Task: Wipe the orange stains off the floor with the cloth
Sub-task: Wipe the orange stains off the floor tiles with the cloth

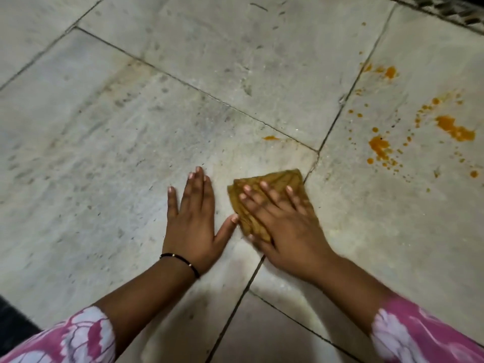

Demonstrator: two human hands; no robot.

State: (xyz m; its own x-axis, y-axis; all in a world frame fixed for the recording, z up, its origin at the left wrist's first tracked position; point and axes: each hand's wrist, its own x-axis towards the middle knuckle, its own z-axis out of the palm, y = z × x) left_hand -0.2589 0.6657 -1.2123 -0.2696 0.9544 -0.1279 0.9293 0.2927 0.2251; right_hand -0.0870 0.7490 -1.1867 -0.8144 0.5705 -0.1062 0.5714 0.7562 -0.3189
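Observation:
A folded mustard-yellow cloth [280,180] lies flat on the pale stone floor [131,140] near a tile joint. My right hand [282,224] presses down on it with straight, spread fingers. My left hand [195,221] rests flat on the bare tile just left of the cloth, its thumb tip touching the cloth's edge. Orange stains [454,129] are spattered over the tile to the upper right, with a thick blot [379,146], another patch [390,72] farther back and one small smear [271,138] just beyond the cloth.
Dark grout lines cross the floor between large tiles. A dark grated strip [450,9] runs along the top right corner. A black edge [10,318] shows at the lower left. Pink floral sleeves cover both forearms.

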